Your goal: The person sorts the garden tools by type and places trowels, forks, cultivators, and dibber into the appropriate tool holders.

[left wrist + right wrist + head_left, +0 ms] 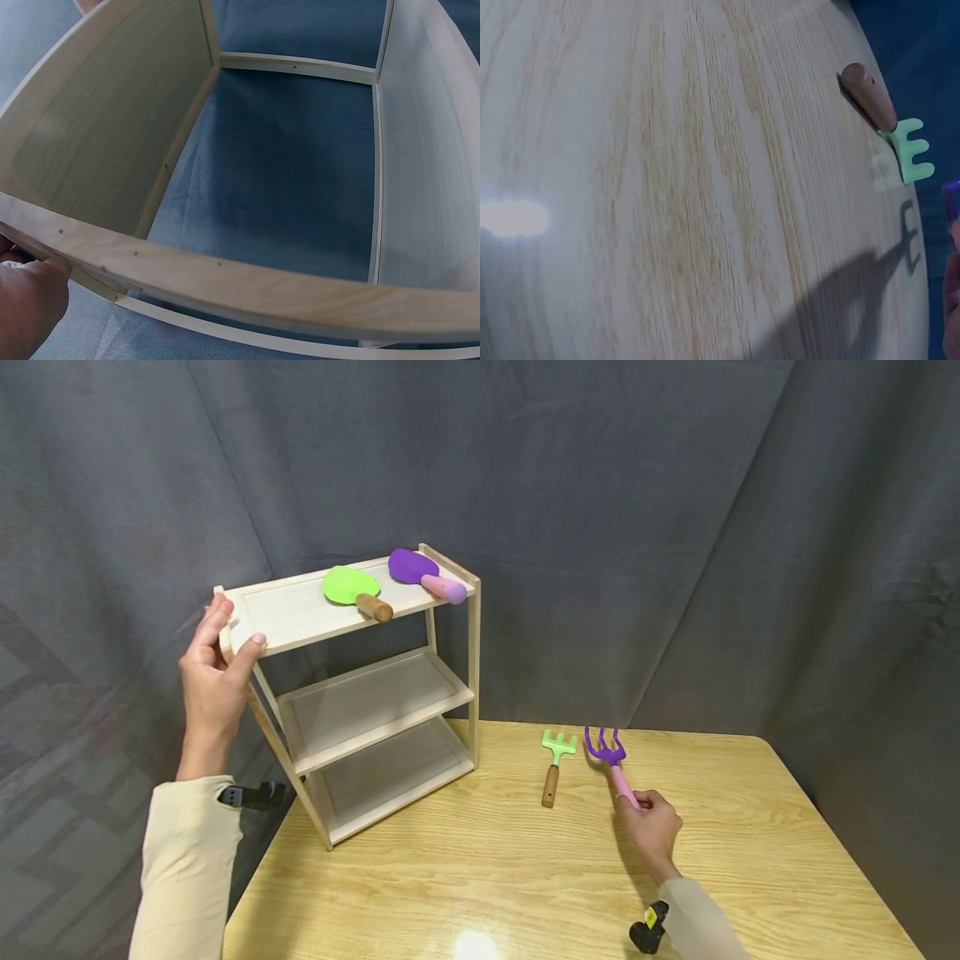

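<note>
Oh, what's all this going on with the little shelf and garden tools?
A person grips the top left end of a wooden shelf with the left hand. The right hand holds a purple fork by its pink handle. A green fork lies on the table, while a green shovel and a purple shovel rest on the shelf's top tier.

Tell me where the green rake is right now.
In the head view, the green rake lies on the table, between the shelf unit to its left and the purple rake, held in the right hand, to its right.
</note>
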Action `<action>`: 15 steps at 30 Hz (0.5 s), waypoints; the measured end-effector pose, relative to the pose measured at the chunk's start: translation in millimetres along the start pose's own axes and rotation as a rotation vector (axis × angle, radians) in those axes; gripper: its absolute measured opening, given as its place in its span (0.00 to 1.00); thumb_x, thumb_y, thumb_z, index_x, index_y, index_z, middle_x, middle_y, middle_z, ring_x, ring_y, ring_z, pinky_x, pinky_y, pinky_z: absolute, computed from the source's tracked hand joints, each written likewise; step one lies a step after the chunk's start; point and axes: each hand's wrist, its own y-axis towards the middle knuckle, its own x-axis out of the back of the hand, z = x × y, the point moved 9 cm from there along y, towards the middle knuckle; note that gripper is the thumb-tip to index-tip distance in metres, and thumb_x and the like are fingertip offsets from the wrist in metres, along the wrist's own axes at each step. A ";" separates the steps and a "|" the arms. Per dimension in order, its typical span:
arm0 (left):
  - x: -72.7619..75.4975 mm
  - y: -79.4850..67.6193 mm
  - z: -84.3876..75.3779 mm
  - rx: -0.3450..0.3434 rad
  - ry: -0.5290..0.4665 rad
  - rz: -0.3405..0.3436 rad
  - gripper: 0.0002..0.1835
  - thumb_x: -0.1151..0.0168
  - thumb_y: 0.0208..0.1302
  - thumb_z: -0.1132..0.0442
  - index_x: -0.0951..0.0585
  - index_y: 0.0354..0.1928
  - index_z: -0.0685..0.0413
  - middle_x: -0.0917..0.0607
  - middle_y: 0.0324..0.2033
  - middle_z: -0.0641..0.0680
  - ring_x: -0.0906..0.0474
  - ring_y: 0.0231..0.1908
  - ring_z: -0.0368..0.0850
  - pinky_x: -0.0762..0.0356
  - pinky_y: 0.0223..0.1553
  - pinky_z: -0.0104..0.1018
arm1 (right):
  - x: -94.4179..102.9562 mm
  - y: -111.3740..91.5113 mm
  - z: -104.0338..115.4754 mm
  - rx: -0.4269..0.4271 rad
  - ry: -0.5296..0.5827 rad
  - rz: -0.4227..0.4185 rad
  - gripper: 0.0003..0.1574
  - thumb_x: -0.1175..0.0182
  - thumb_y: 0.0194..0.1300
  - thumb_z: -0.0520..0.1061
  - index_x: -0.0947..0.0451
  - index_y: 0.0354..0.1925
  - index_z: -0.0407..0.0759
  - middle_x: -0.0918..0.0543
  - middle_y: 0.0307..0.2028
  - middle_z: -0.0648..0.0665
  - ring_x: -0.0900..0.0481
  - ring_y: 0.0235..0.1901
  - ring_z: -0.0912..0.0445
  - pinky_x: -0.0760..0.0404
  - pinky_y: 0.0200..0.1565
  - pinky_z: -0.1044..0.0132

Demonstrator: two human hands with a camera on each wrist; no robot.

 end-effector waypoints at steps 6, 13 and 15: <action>0.1 0.1 0.2 0.000 -0.003 -0.002 0.34 0.37 0.55 0.74 0.34 0.65 0.74 0.40 0.71 0.62 0.48 0.71 0.45 0.48 0.66 0.29 | 10.5 -1.6 5.1 0.011 0.007 -0.010 0.12 0.29 0.53 0.41 0.18 0.31 0.32 0.17 0.23 0.41 0.27 0.20 0.60 0.32 0.19 0.75; 0.7 0.3 -0.5 -0.003 -0.015 -0.005 0.34 0.37 0.54 0.74 0.34 0.65 0.74 0.39 0.70 0.63 0.47 0.70 0.45 0.47 0.66 0.29 | 22.0 -3.6 14.9 0.074 0.042 -0.026 0.11 0.27 0.50 0.40 0.17 0.30 0.32 0.17 0.22 0.41 0.29 0.17 0.68 0.33 0.17 0.77; 0.4 0.0 -0.8 -0.003 -0.012 -0.002 0.34 0.37 0.54 0.74 0.34 0.65 0.73 0.39 0.70 0.63 0.47 0.70 0.45 0.47 0.66 0.29 | 25.0 -4.2 17.9 0.094 0.053 -0.028 0.11 0.27 0.50 0.40 0.17 0.30 0.33 0.17 0.21 0.42 0.29 0.17 0.69 0.33 0.17 0.77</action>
